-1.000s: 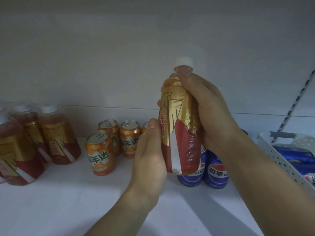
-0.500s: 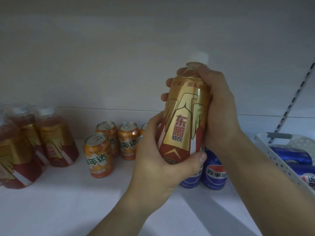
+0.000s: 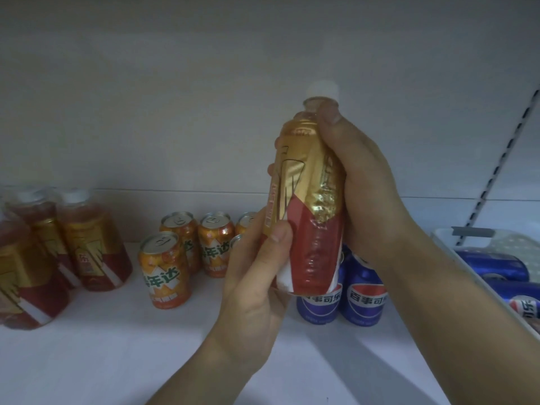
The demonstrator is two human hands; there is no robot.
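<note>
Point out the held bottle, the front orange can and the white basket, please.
held bottle point(image 3: 309, 185), head view, gold label.
front orange can point(image 3: 165, 270), head view, its side.
white basket point(image 3: 523, 247), head view, back wall.

Blue cans point(image 3: 363, 298): "百事可乐"; orange cans point(image 3: 165, 274): "年达".

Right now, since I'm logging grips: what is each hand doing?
Left hand: holds the bottle low down, thumb on its label.
Right hand: grips the same bottle higher up, thumb near its top.

Gold-and-red drink bottle point(image 3: 306, 206) — white cap, upright, above shelf
</note>
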